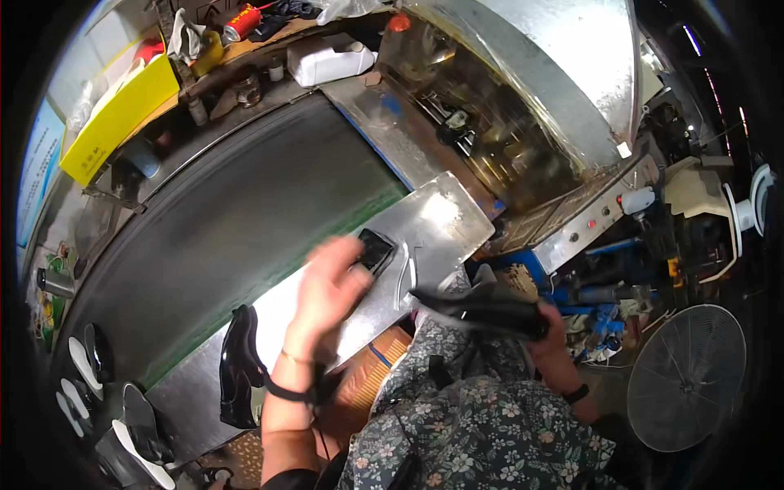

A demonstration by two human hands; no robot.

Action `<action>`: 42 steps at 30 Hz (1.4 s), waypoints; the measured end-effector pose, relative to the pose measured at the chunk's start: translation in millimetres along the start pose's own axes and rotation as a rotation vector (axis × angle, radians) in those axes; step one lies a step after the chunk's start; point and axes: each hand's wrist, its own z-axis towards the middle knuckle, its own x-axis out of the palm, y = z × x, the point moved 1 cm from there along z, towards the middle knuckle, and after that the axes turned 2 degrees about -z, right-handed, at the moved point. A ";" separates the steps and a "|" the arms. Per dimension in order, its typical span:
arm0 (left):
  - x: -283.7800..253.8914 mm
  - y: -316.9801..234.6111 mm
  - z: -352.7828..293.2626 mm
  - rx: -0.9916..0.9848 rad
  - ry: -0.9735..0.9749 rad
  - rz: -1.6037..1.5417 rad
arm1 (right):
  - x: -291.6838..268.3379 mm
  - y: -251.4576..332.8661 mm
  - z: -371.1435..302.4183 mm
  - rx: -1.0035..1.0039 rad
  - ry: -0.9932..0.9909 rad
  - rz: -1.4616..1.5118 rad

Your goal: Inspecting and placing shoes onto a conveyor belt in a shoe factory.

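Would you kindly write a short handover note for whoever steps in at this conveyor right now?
Left hand: raised over the metal plate, fingers by a small black part; grip unclear.
Right hand: closed on a black shoe piece above the lap.
One black shoe stands at the belt edge; more shoes wait lower left.
Done: not visible. Left: the held piece and the waiting shoes.

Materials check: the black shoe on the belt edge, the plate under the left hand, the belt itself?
Black shoe: glossy, likely patent leather or synthetic; bright highlights on it. Plate: bare sheet metal, probably steel; brushed grey glare. Belt: dark matte, rubber or fabric-like, green along its edge. Left hand is blurred above the plate.
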 end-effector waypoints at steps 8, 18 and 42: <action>-14.2 170.1 -19.8 -0.327 -0.101 0.842 | -12.8 -147.9 205.4 -0.061 -0.542 0.038; -19.3 182.7 -0.9 -0.301 -0.096 0.871 | 68.5 -207.0 238.2 0.146 -0.240 -0.151; 1.2 27.5 -65.8 -0.401 0.224 0.414 | 96.9 -94.4 -54.7 0.126 -0.225 0.332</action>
